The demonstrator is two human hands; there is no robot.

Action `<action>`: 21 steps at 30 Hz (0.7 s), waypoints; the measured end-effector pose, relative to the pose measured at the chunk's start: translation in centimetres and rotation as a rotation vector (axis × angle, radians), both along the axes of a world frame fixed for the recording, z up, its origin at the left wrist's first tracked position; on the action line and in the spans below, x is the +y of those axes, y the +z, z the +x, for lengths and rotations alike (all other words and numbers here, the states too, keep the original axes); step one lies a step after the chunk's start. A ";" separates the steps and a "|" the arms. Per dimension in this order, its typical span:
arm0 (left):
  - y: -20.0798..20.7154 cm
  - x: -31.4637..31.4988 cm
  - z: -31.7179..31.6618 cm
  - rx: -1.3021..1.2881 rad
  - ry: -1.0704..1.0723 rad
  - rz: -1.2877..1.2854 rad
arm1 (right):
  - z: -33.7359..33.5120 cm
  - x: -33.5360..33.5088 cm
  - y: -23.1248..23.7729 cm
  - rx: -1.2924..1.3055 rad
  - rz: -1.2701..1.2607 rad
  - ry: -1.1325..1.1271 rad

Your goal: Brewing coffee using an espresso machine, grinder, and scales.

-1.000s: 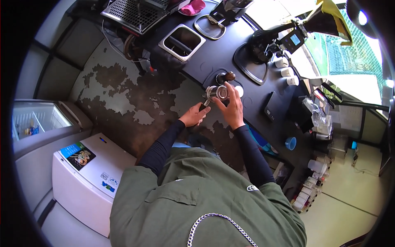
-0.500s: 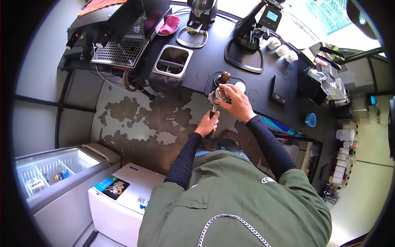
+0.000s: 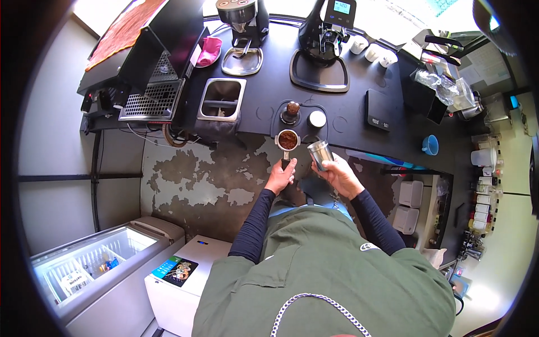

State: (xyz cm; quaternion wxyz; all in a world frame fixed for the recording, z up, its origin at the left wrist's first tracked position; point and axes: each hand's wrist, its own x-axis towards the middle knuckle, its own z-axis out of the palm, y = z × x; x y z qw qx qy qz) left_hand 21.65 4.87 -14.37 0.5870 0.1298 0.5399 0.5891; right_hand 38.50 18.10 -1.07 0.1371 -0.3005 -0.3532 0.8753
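Note:
My left hand [image 3: 281, 176] is closed round the dark handle of a portafilter [image 3: 287, 150]. Brown ground coffee [image 3: 288, 139] fills its basket, which faces up near the counter's front edge. In my right hand [image 3: 341, 175] is a metal dosing cup [image 3: 320, 152], tilted and held just right of the portafilter, apart from it. A tamper [image 3: 291, 112] with a wooden knob stands on the counter just beyond the portafilter. Beside the tamper is a round white-topped object [image 3: 317, 119].
A knock box [image 3: 241, 92] sits in the counter left of the tamper, near the espresso machine [image 3: 151, 105]. Two grinders [image 3: 245, 19] [image 3: 325, 42] stand behind. Rightward are a black scale [image 3: 378, 110], white cups [image 3: 372, 53] and a blue cup [image 3: 430, 145].
My right hand has lifted the dosing cup off the portafilter and drawn it right and nearer me, uncovering the coffee. My left hand still grips the portafilter. The view has shifted.

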 end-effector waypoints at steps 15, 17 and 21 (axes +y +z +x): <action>1.5 -0.4 0.2 0.051 -0.006 -0.199 | -16.3 26.7 3.0 -0.467 1.122 -0.402; 1.3 -0.6 0.2 0.004 0.009 -0.228 | -17.5 27.8 2.3 -0.531 1.109 -0.394; 1.3 -0.5 -0.2 0.044 -0.006 -0.261 | -19.6 29.1 0.6 -0.509 1.204 -0.652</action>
